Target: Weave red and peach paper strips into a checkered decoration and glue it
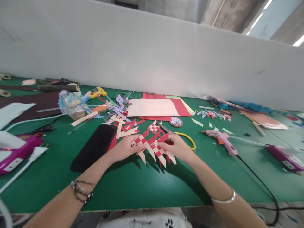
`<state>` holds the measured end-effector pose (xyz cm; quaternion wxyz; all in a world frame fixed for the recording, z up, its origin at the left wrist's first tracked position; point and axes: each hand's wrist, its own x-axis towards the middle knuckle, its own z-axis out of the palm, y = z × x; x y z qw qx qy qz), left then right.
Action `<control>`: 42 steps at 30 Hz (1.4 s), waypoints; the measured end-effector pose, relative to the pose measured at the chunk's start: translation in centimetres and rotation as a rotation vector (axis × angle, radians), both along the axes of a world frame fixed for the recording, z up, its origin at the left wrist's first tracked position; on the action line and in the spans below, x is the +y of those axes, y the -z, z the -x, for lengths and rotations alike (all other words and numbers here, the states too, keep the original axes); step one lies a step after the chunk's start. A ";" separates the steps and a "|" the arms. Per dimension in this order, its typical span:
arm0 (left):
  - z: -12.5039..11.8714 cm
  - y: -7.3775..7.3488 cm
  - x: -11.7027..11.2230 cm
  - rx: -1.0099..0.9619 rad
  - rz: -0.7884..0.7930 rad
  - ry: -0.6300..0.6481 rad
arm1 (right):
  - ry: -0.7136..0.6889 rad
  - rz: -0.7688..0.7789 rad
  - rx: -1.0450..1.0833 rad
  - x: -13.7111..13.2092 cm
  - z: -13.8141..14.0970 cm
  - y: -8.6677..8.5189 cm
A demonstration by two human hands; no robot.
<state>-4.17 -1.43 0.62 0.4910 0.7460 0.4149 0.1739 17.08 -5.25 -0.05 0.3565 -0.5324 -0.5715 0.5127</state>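
A woven paper fish (140, 140) in red and cream checks, with a stuck-on eye, is pinched between the thumb and fingers of my left hand (123, 148). My right hand (179, 148) grips a second checked paper fish (158, 150), also with an eye. The two fish are side by side and seem to touch, their pointed strip ends hanging toward me. Just beyond them a third paper fish (153, 127) lies on the table. Yellow-handled scissors (192, 143) rest behind my right hand, which hides part of them. Nearby is a round container of small eyes (176, 121).
A black phone (95, 147) lies left of my hands. Cream and red paper sheets (152, 107) and loose strips (127, 128) lie behind. At right is a pink glue gun (224, 141) with its cable; purple power strips (17, 152) stand at both sides. A white partition (152, 53) rises behind.
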 end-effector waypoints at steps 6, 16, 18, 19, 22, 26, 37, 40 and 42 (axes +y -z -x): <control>-0.1 -0.2 0.0 -0.002 -0.007 -0.011 | -0.010 -0.039 -0.006 0.0 -0.1 0.4; -0.1 0.0 -0.1 -0.002 -0.040 -0.025 | 0.011 -0.124 -0.103 0.2 -0.1 0.9; -0.1 0.1 0.0 0.007 -0.049 -0.017 | 0.015 -0.133 -0.132 0.2 -0.1 1.0; 0.0 0.2 0.0 0.014 -0.057 -0.014 | 0.017 -0.137 -0.145 0.1 -0.1 1.0; 0.1 0.4 0.1 0.037 -0.085 -0.002 | 0.012 -0.138 -0.168 0.1 -0.1 0.9; 0.1 0.2 0.1 0.015 -0.084 0.011 | 0.010 -0.099 -0.116 0.1 0.0 0.8; 0.0 -0.2 0.0 -0.009 -0.025 0.001 | -0.041 0.111 0.130 0.0 -0.3 0.7; 0.1 -0.2 0.0 -0.003 -0.030 -0.001 | -0.051 0.149 0.166 0.1 -0.3 0.8; 0.1 -0.2 0.1 0.001 -0.036 0.000 | -0.062 0.155 0.173 0.1 -0.2 0.7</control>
